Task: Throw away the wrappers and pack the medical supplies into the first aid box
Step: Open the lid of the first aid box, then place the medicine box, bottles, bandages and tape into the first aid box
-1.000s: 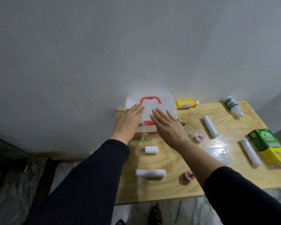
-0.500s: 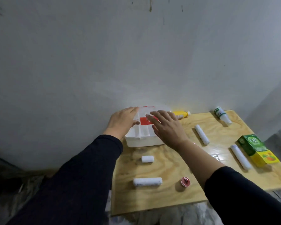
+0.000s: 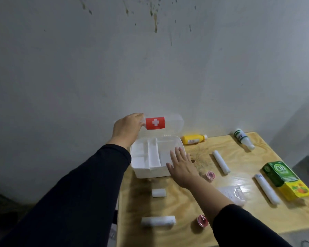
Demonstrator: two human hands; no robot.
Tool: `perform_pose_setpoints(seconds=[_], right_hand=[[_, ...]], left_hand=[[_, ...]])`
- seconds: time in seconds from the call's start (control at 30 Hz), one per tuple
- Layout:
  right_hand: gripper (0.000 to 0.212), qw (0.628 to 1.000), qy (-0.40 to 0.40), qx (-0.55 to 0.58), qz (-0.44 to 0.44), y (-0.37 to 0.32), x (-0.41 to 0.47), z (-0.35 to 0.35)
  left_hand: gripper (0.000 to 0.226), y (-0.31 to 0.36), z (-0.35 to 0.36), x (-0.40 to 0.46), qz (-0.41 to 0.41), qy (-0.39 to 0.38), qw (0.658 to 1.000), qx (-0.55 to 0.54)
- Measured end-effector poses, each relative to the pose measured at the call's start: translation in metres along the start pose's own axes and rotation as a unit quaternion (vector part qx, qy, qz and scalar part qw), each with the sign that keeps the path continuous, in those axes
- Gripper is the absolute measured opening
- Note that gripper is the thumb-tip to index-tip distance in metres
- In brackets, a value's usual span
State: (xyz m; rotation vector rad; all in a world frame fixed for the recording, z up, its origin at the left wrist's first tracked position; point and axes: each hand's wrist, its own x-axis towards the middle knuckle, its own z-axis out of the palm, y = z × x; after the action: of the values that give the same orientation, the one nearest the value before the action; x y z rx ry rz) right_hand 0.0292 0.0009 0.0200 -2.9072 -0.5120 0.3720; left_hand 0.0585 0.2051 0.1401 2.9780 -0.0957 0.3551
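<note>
The white first aid box (image 3: pixel 144 171) stands open at the table's back left, its divided tray showing. My left hand (image 3: pixel 128 127) grips the clear lid (image 3: pixel 174 123), which is raised upright with its red cross latch facing me. My right hand (image 3: pixel 181 165) lies flat with spread fingers on the box's right front corner. On the table lie a short gauze roll (image 3: pixel 158 192), a longer roll (image 3: pixel 158 221), two wrapped rolls (image 3: pixel 221 161) (image 3: pixel 267 188), two pink tape rolls (image 3: pixel 210 175) (image 3: pixel 202 220), a clear wrapper (image 3: pixel 233 193), a yellow bottle (image 3: pixel 193 139), a white bottle (image 3: pixel 243 140) and a green-yellow carton (image 3: pixel 286 180).
The wooden table (image 3: pixel 182 234) stands against a grey wall (image 3: pixel 150 68). Its left edge runs just beside the box, and its front edge lies close to my body. Dark floor shows at the left and right of the table.
The lid has swung up from shut to upright, lifted by my left hand. My right hand slid off the lid down to the box's front right corner.
</note>
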Motion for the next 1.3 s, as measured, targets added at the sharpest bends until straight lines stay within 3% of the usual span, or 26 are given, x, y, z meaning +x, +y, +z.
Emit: perform_pose_setpoints(seconds=[0.23, 0.33, 0.43, 0.63, 0.83, 1.03, 1.3], right_hand=[[0.062, 0.999, 0.007, -0.027, -0.029, 0.007, -0.001, 0.003], [0.069, 0.999, -0.003, -0.027, -0.036, 0.008, 0.000, -0.003], [0.062, 0.998, 0.002, -0.031, -0.047, 0.011, 0.002, -0.014], [0.057, 0.998, 0.015, -0.051, -0.034, 0.029, -0.005, -0.060], [0.049, 0.999, 0.021, -0.014, 0.041, 0.059, -0.048, -0.083], [0.045, 0.981, 0.030, 0.049, 0.187, 0.114, -0.127, -0.078], [0.039, 0.954, 0.037, 0.055, 0.293, 0.201, -0.207, -0.071]], left_hand=[[0.028, 0.002, -0.001, 0.024, -0.038, 0.007, 0.999, -0.003], [0.033, 0.006, -0.003, 0.026, -0.035, 0.016, 0.999, 0.000], [0.039, 0.012, -0.004, 0.021, -0.038, 0.018, 0.999, -0.004], [0.049, 0.040, -0.012, -0.002, 0.025, -0.018, 0.999, -0.030], [0.042, 0.093, -0.004, -0.023, 0.081, -0.166, 0.980, -0.078], [0.043, 0.158, 0.034, -0.036, 0.147, -0.295, 0.941, -0.074], [0.044, 0.266, 0.055, -0.047, 0.220, -0.313, 0.919, -0.099]])
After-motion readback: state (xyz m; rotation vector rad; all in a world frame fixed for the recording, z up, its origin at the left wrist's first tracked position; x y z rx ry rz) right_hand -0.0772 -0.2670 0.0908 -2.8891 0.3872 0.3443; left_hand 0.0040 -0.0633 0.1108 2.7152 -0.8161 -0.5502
